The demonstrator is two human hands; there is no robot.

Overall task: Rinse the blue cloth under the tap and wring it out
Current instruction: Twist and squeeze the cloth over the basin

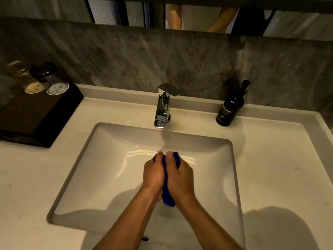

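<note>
The blue cloth (168,197) is bunched into a long roll between my two hands, over the middle of the white basin (86,177). My left hand (153,175) grips it from the left and my right hand (180,177) from the right, both pressed together. Cloth shows above my fingers and below my wrists. The chrome tap (163,107) stands behind the basin; a faint thin stream seems to fall from its spout, well ahead of the cloth.
A black soap bottle (229,109) stands right of the tap. At the left, a dark tray (36,116) holds two upturned glasses (52,82). A pale countertop (279,168) surrounds the basin, with a stone wall and mirror behind.
</note>
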